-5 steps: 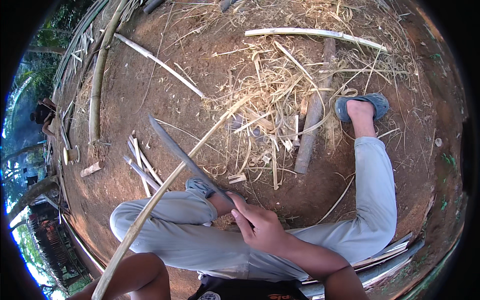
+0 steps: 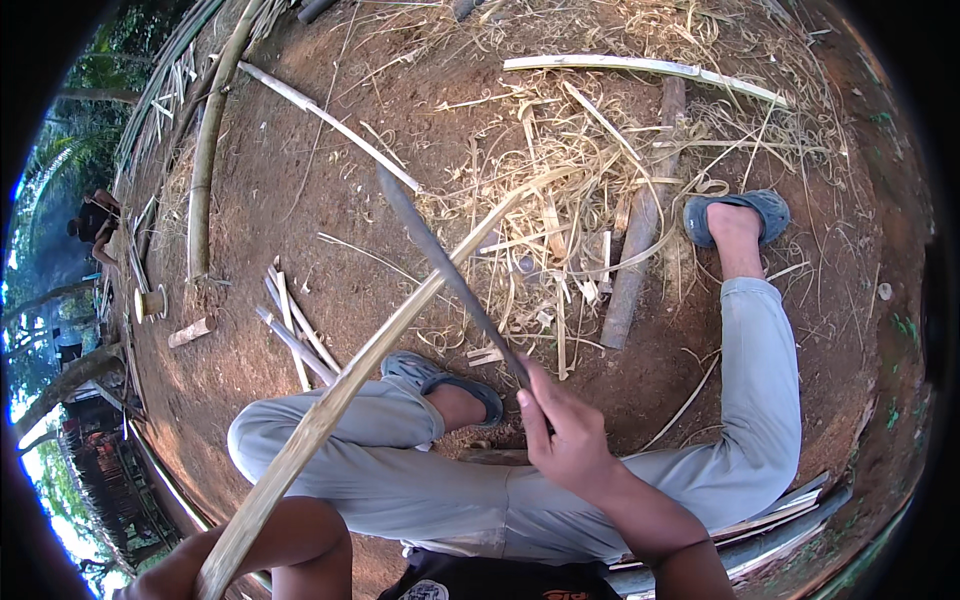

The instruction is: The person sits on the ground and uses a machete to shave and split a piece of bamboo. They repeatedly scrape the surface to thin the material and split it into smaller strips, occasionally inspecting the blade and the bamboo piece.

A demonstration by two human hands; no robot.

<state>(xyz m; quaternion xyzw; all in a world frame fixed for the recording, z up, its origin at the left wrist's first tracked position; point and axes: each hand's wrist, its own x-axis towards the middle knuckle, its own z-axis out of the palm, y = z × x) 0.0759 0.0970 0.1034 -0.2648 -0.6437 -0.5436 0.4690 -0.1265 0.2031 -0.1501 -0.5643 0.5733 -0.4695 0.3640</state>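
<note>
My right hand point(image 2: 567, 430) is closed round the handle of a long machete point(image 2: 465, 295), its dark blade pointing up and to the left. The blade crosses over a pale split bamboo strip point(image 2: 340, 395) at its middle and seems to rest on it. From the lower left edge the strip runs slantwise above my bent left leg point(image 2: 310, 430) towards the shavings, its far end thin. My left forearm point(image 2: 250, 545) lies at the lower left, beneath the strip. The left hand itself is beyond the picture's edge.
Curled shavings point(image 2: 560, 220) cover the ground ahead, around a short log point(image 2: 635, 265). Cut sticks point(image 2: 295, 330) lie by my left knee, and a pale strip point(image 2: 650, 68) lies farther off. Bamboo poles point(image 2: 205, 180) stretch along the left. Another person point(image 2: 95, 222) is at the far left.
My right hand and the machete have moved up and to the right, so the blade crosses the strip farther along. The strip's far end has also shifted right.
</note>
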